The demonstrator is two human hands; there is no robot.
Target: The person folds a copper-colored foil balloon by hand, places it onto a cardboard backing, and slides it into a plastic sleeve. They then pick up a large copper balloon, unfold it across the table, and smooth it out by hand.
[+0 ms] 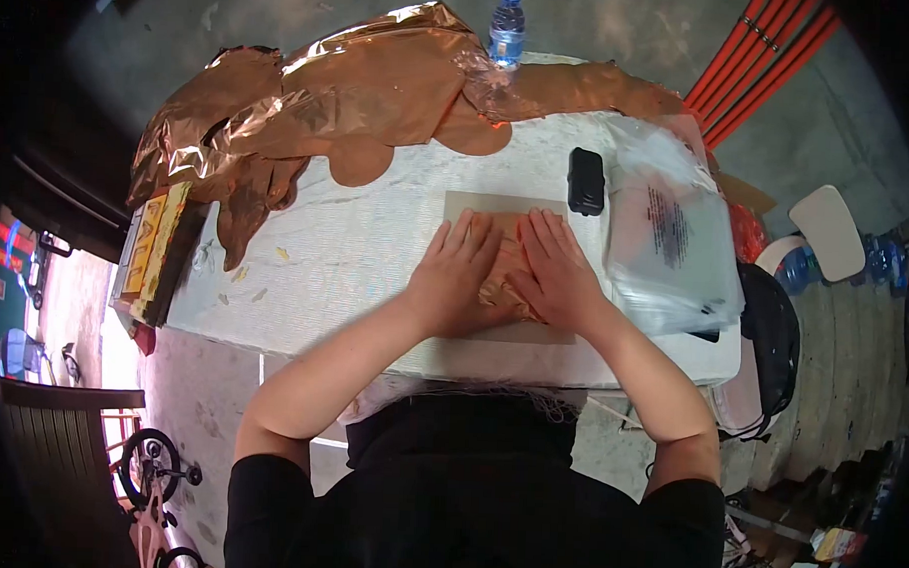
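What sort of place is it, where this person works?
Perhaps an informal workshop: copper-coloured foil and clear plastic bags lie on a whitish table, and the floor looks like bare concrete.

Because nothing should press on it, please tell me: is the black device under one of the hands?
No, the black device lies uncovered on the table, beyond the right hand.
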